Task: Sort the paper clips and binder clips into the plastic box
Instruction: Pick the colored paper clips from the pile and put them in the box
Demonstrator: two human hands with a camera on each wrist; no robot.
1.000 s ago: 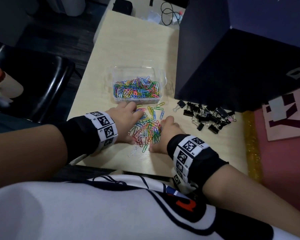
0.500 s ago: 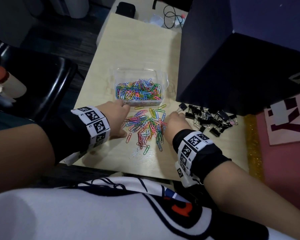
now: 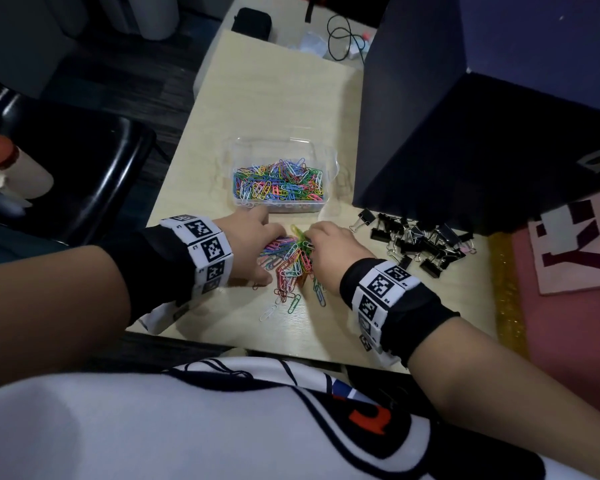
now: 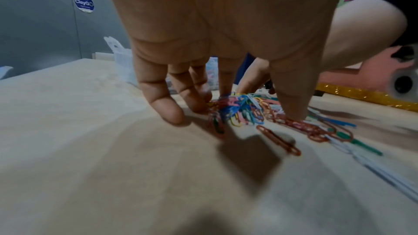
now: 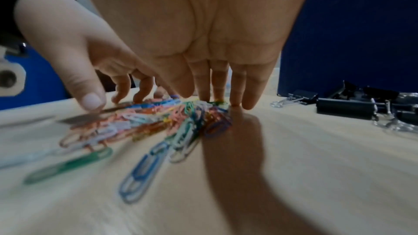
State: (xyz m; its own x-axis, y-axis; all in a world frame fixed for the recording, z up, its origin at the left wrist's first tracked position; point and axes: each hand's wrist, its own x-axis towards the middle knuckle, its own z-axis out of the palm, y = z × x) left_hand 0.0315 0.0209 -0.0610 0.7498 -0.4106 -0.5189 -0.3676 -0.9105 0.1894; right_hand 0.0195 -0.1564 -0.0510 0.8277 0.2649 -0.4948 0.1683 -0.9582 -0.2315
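A loose pile of coloured paper clips (image 3: 290, 259) lies on the pale table, hemmed in by my two hands. My left hand (image 3: 257, 237) stands at its left, straight fingers (image 4: 172, 113) and thumb tips down on the table against the clips (image 4: 239, 108). My right hand (image 3: 329, 252) stands at its right, straight fingers (image 5: 248, 99) pressed against the pile's edge (image 5: 158, 119). Neither hand holds anything. Just beyond the hands, the clear plastic box (image 3: 281, 206) holds many coloured clips. Black binder clips (image 3: 416, 240) lie in a heap to the right.
A tall dark blue box (image 3: 465, 133) stands right behind the binder clips (image 5: 343, 106). A few stray clips (image 3: 269, 311) lie near the table's front edge. A black chair (image 3: 84, 168) is at the left, a pink board (image 3: 575, 244) and gold strip (image 3: 506, 289) at the right.
Half a second ago my hands were spread apart with the clips fanned out. They have since closed in from both sides, bunching the pile narrower just in front of the box.
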